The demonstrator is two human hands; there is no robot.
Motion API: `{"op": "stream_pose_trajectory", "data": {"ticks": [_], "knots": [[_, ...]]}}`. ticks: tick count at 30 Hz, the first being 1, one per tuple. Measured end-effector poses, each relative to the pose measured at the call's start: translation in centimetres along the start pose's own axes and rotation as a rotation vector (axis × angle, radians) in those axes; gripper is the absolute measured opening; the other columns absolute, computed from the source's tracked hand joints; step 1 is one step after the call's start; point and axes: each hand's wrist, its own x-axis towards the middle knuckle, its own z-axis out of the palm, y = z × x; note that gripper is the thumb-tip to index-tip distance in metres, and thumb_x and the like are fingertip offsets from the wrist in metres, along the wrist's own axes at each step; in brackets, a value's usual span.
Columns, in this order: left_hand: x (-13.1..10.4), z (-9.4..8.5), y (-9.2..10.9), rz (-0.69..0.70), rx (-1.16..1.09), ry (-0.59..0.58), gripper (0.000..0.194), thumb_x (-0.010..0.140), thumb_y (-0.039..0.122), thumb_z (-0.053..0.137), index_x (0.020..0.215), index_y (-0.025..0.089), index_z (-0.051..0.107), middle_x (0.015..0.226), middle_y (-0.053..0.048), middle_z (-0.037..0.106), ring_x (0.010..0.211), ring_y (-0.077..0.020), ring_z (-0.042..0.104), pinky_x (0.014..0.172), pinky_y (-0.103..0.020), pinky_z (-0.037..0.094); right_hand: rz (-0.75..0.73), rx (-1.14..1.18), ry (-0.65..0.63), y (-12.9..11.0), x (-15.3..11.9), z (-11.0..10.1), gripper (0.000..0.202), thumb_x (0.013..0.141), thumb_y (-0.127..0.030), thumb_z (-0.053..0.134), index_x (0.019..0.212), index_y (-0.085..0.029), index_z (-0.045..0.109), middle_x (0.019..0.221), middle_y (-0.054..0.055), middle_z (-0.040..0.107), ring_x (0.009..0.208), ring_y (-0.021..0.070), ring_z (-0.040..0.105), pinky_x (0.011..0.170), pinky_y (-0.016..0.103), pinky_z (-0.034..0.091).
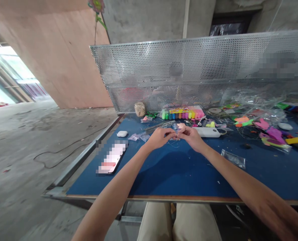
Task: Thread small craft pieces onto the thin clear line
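Over the middle of the blue table [164, 177], my left hand [161, 138] and my right hand [191, 136] meet fingertip to fingertip. Both are closed in a pinch. Whatever lies between the fingers is too small or hidden to name. A white power strip [206, 132] lies just beyond my right hand. Behind my left hand is a bundle of thin wires [159, 126], and small clear plastic bags [136, 137] lie to its left.
A phone [116, 155] and a white earbud case [122, 134] lie at the left. Tubs of coloured clay [181, 115] stand along a perforated metal screen [149, 67]. Bright clay pieces [272, 130] and wrappers crowd the right. A clear packet [233, 158] lies near my right forearm.
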Motion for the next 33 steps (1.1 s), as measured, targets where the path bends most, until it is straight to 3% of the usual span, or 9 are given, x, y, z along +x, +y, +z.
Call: {"op": "stream_pose_trajectory", "data": {"ticks": [4, 7, 11, 13, 17, 21, 27, 33], "knots": [[0.0, -0.1, 0.3, 0.027, -0.038, 0.007, 0.024, 0.096, 0.029, 0.051, 0.089, 0.018, 0.071, 0.084, -0.001, 0.074, 0.077, -0.0123, 0.066, 0.076, -0.023, 0.047, 0.050, 0.091, 0.003, 0.1, -0.1, 0.3, 0.024, 0.075, -0.036, 0.079, 0.080, -0.021, 0.061, 0.075, -0.001, 0.066, 0.072, 0.0161, 0.064, 0.073, 0.033, 0.053], [-0.1, -0.1, 0.3, 0.014, -0.102, 0.022, 0.026, 0.096, 0.031, 0.051, 0.087, 0.016, 0.070, 0.082, -0.002, 0.073, 0.074, -0.0125, 0.065, 0.073, -0.023, 0.047, 0.046, 0.068, 0.011, 0.1, -0.2, 0.6, 0.028, 0.079, -0.038, 0.076, 0.096, -0.022, 0.060, 0.081, 0.000, 0.063, 0.077, 0.0168, 0.064, 0.075, 0.034, 0.054], [0.0, 0.2, -0.2, -0.063, -0.194, 0.079, 0.035, 0.096, 0.041, 0.050, 0.082, 0.014, 0.069, 0.081, -0.005, 0.072, 0.070, -0.0131, 0.063, 0.070, -0.023, 0.048, -0.191, -0.258, 0.275, -0.3, -0.1, 0.5, 0.060, 0.079, -0.040, 0.074, 0.130, -0.027, 0.046, 0.112, 0.006, 0.060, 0.090, 0.0199, 0.063, 0.081, 0.039, 0.056], [0.1, 0.3, -0.7, -0.116, -0.247, 0.121, 0.038, 0.095, 0.046, 0.051, 0.083, 0.014, 0.069, 0.081, -0.006, 0.072, 0.069, -0.0135, 0.063, 0.068, -0.024, 0.049, -0.359, -0.521, 0.367, -1.0, -0.2, 0.2, 0.063, 0.083, -0.039, 0.070, 0.138, -0.028, 0.041, 0.126, 0.010, 0.054, 0.099, 0.0230, 0.061, 0.088, 0.043, 0.055], [0.3, 0.6, -1.4, -0.203, -0.387, 0.187, 0.040, 0.092, 0.050, 0.055, 0.089, 0.013, 0.069, 0.081, -0.007, 0.071, 0.066, -0.0128, 0.061, 0.064, -0.024, 0.048, -0.626, -0.975, 0.292, -2.7, -0.6, -0.4, 0.047, 0.095, -0.028, 0.052, 0.142, -0.029, 0.044, 0.137, 0.010, 0.051, 0.129, 0.0285, 0.048, 0.110, 0.052, 0.040], [0.4, 0.6, -1.4, -0.269, -0.554, 0.154, 0.042, 0.089, 0.052, 0.059, 0.086, 0.011, 0.068, 0.079, -0.007, 0.070, 0.060, -0.0103, 0.058, 0.060, -0.023, 0.048, -0.698, -1.152, 0.217, -3.5, -0.6, -0.8, 0.048, 0.097, -0.018, 0.045, 0.143, -0.032, 0.045, 0.144, 0.007, 0.048, 0.132, 0.0262, 0.046, 0.111, 0.050, 0.039], [0.2, 0.6, -0.9, -0.403, -0.725, 0.036, 0.044, 0.083, 0.054, 0.066, 0.084, 0.010, 0.067, 0.081, -0.008, 0.070, 0.057, -0.0096, 0.059, 0.055, -0.023, 0.050, -0.695, -1.253, 0.044, -3.3, -0.1, -1.9, 0.044, 0.096, -0.019, 0.051, 0.137, -0.035, 0.053, 0.145, 0.001, 0.052, 0.128, 0.0260, 0.048, 0.109, 0.051, 0.040], [0.2, 0.7, -0.9, -0.433, -0.791, 0.047, 0.043, 0.083, 0.053, 0.068, 0.087, 0.010, 0.066, 0.084, -0.010, 0.072, 0.064, -0.0119, 0.064, 0.062, -0.026, 0.055, -0.581, -1.114, -0.086, -3.4, -0.2, -1.8, 0.044, 0.095, -0.023, 0.053, 0.137, -0.036, 0.054, 0.143, -0.001, 0.055, 0.131, 0.0282, 0.047, 0.111, 0.055, 0.035]]}}
